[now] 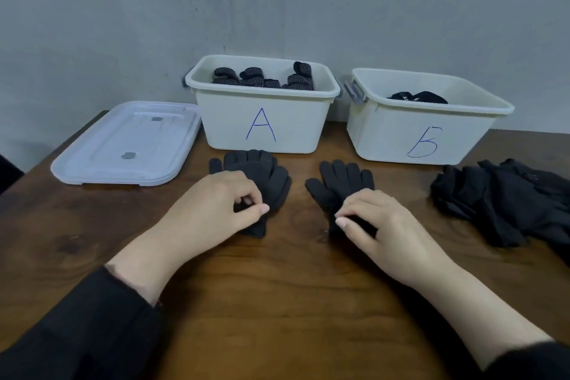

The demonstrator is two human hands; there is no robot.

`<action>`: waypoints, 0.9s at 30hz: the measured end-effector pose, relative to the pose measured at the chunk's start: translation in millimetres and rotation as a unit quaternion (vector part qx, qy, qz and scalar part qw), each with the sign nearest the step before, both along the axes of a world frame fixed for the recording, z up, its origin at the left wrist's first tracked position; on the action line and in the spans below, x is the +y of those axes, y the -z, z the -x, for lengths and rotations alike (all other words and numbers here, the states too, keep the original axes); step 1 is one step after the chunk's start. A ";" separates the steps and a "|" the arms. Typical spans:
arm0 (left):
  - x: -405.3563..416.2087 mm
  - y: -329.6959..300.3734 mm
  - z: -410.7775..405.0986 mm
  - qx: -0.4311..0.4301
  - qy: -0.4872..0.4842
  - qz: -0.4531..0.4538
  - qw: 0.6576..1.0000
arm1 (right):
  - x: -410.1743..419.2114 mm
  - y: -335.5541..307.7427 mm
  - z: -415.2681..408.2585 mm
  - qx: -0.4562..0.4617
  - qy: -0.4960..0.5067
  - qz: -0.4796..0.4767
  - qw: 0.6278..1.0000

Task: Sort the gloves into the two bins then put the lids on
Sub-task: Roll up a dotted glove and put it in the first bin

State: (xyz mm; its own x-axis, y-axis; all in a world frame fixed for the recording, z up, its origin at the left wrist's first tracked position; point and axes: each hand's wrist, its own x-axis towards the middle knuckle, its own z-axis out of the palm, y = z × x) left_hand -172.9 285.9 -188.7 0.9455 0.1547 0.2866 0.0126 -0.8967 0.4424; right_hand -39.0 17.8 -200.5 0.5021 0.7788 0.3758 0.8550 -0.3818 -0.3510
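Two white bins stand at the back of the wooden table. Bin A (262,126) holds several rolled dotted black gloves (256,77). Bin B (422,139) holds a few plain black gloves (416,97). In front of bin A lies a small stack of black gloves (262,170); my left hand (216,203) pinches its cuff end. A single black glove (342,179) lies flat to its right, and my right hand (379,222) pinches that glove's cuff.
Two stacked translucent lids (123,145) lie left of bin A. A loose pile of black gloves (505,200) sits at the table's right edge, in front of bin B. A grey wall runs right behind the bins.
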 end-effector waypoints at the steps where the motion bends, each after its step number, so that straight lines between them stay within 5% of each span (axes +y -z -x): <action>1: 2.2 0.1 0.7 0.025 0.012 0.002 1.000 | 1.8 2.7 -1.9 0.008 -0.020 0.026 0.999; 16: 8.5 4.6 -4.3 0.067 0.041 -0.007 0.997 | 6.6 9.5 4.3 -0.038 0.017 0.003 0.999; 27: 8.4 2.8 -3.9 0.084 0.035 -0.018 0.996 | 5.7 9.4 9.1 0.090 -0.002 0.143 0.986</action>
